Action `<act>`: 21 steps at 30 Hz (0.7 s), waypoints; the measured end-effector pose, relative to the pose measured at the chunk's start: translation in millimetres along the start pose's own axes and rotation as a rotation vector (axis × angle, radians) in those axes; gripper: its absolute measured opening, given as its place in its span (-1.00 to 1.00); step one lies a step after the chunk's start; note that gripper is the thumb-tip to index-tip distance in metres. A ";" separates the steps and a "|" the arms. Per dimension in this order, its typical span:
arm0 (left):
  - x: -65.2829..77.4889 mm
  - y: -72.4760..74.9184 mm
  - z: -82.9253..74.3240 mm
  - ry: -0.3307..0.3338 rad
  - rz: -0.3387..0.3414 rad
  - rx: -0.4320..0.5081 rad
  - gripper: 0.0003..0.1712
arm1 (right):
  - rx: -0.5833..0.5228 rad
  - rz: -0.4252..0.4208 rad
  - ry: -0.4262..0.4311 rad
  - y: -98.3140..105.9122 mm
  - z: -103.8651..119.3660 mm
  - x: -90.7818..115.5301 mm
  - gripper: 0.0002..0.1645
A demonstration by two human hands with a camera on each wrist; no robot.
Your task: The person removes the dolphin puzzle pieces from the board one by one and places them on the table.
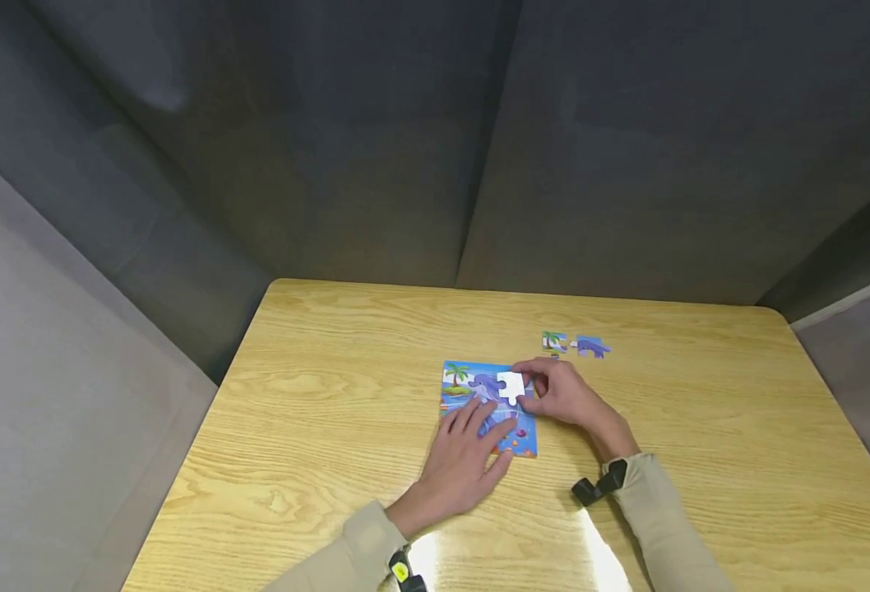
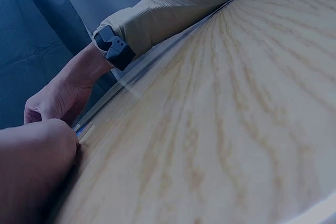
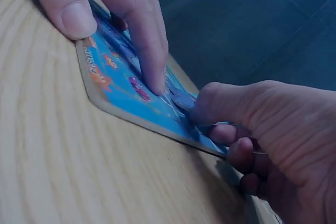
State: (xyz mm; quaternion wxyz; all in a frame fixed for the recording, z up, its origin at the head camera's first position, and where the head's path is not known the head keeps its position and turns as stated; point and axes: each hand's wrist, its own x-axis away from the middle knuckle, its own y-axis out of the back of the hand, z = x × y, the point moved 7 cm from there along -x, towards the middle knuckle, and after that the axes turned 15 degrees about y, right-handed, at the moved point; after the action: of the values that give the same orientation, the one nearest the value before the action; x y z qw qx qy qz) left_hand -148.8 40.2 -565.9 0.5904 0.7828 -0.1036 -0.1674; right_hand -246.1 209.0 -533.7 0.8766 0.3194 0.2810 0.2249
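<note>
Pinching white jigsaw piece point(image 1: 511, 386) in right hand point(image 1: 564, 396) at upper right of dolphin puzzle board point(image 1: 525, 421) — pointing knob and long axis toward board's near edge; spreading left hand point(image 1: 459, 467) on board — cannot read blurred lettering point(image 3: 91, 60).

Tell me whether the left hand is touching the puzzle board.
Touching. The right wrist view shows it: one fingertip of the left hand rests on the printed face of the puzzle board, with no visible gap.

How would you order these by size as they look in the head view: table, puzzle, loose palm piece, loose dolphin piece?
1. Table
2. Puzzle, though partly covered
3. Palm piece and dolphin piece: too alike to rank
</note>
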 end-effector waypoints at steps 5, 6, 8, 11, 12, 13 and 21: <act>-0.4 -1.1 0.6 -0.001 -0.009 0.003 -0.39 | 0.020 0.001 0.026 -2.3 -1.7 -0.8 -0.50; -0.5 -1.3 0.6 -0.001 -0.008 0.003 -0.39 | 0.027 -0.004 0.035 -2.6 -2.1 -0.9 -0.50; -0.6 -1.8 0.8 0.000 -0.005 0.001 -0.39 | 0.046 -0.022 0.056 -2.8 -2.8 -0.6 -0.50; -0.3 -2.7 0.9 0.001 0.001 -0.002 -0.38 | 0.071 -0.050 0.084 -1.8 -2.5 0.0 -0.49; -0.2 -2.9 0.9 0.001 0.004 -0.005 -0.38 | 0.077 -0.059 0.089 -1.5 -2.9 0.5 -0.49; 0.0 -3.0 0.8 0.000 0.003 -0.006 -0.38 | 0.082 -0.066 0.091 -1.1 -3.0 1.0 -0.49; 0.4 -1.2 0.4 -0.006 -0.004 -0.004 -0.39 | 0.089 -0.076 0.087 -0.5 -5.8 2.3 -0.51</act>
State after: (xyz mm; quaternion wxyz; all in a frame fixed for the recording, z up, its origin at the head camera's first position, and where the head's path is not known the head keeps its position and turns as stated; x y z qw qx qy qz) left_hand -148.6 40.0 -567.2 0.5912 0.7813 -0.1036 -0.1710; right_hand -248.0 212.5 -538.5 0.8563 0.3374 0.3404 0.1925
